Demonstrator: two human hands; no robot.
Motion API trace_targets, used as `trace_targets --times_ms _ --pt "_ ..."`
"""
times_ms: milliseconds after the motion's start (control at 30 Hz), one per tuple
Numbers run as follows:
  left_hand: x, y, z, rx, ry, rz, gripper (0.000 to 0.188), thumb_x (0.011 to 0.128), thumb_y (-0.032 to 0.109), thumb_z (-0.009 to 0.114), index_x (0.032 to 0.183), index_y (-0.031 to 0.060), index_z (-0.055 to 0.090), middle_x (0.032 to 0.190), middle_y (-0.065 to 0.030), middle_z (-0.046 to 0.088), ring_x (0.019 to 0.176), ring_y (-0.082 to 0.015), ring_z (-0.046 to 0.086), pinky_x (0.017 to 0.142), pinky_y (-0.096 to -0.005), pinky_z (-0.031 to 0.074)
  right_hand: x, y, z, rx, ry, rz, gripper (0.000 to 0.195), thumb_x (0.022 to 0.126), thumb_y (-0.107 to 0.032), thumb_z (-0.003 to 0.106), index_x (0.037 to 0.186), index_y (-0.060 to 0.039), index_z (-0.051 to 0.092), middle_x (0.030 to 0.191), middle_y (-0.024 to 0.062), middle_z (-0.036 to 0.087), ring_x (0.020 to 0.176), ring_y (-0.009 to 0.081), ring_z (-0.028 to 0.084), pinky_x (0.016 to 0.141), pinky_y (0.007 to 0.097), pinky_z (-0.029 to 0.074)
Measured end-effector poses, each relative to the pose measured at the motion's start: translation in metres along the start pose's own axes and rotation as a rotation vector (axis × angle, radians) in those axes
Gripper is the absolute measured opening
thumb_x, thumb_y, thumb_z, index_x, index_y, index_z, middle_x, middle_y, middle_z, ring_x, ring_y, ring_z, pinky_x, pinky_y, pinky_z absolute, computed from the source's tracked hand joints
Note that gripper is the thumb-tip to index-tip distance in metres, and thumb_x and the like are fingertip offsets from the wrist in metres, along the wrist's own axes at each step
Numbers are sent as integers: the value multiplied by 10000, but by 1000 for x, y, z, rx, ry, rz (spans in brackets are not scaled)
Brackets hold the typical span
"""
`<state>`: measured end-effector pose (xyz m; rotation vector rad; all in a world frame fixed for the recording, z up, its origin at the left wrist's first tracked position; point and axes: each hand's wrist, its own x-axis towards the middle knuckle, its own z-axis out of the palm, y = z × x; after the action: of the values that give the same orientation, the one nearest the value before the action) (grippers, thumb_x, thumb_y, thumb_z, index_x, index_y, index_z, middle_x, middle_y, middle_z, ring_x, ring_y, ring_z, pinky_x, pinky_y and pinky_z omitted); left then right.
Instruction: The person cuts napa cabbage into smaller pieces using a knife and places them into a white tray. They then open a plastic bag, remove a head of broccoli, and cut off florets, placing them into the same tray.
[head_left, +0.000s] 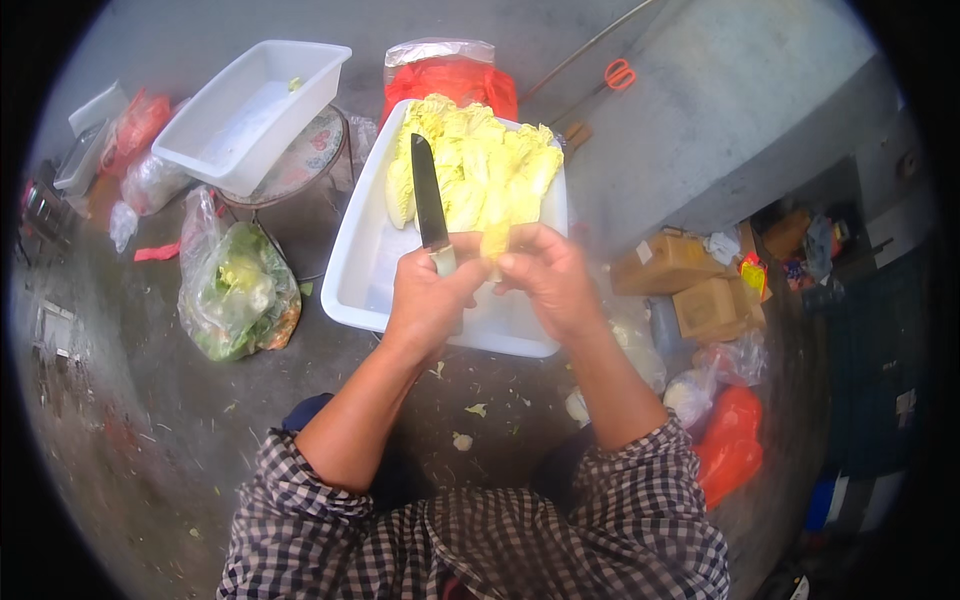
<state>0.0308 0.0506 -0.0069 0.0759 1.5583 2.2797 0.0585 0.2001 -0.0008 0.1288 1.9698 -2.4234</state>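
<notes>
My left hand (427, 296) grips the light handle of a kitchen knife (427, 191), its dark blade pointing up and away from me. Its thumb and forefinger also reach a small yellow cabbage leaf (494, 241). The fingertips of my right hand (553, 281) pinch that same leaf. Both hands are over the near part of a white plastic tub (352, 296). Pale yellow napa cabbage pieces (480, 165) are heaped in the tub's far part, beyond my hands.
Left, a second white tub (300, 112) rests on a round stool (315, 161). A clear plastic bag of leafy trimmings (244, 292) sits on the floor. Red bagging (450, 82) lies behind the near tub. Orange-handled scissors (619, 75) hang near the wall. Cardboard boxes (667, 262) and a red bag (731, 442) stand right.
</notes>
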Motion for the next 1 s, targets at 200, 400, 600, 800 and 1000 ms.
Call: trace_targets --times_ms 200,400,600,800,1000 --pt "4 -6 -8 -63 24 -22 234 773 50 610 985 -50 600 846 -60 612 612 -81 512 510 -201 407 2 15 10 144 27 -24 223 832 -78 564 1034 11 529 976 84 595 859 147 569 733 300 493" --pt "5 -4 -16 -44 56 -4 244 781 50 603 1003 -50 608 844 -62 626 596 -73 515 502 -197 405 8 26 17 183 35 -29 248 834 -93 565 1057 2 512 1003 93 599 866 145 568 726 297 487" --pt "2 3 -19 44 44 9 274 786 68 608 1029 -58 614 819 -56 633 551 -62 502 474 -190 395 2 24 28 89 27 -52 330 830 -186 621 1077 -19 480 1071 101 612 918 119 557 733 257 448" --pt "-1 3 -19 -23 89 35 278 786 65 599 1029 -69 605 794 -68 628 546 -81 509 472 -199 399 0 24 36 162 32 -72 335 835 -196 621 1088 -28 478 1064 102 617 900 118 560 740 260 450" --pt "-1 5 -19 -138 166 -47 246 785 49 588 1006 -59 592 799 -83 615 600 -115 536 508 -226 423 2 35 36 278 40 -61 335 844 -180 607 1112 -32 472 1083 100 595 893 131 565 756 285 465"
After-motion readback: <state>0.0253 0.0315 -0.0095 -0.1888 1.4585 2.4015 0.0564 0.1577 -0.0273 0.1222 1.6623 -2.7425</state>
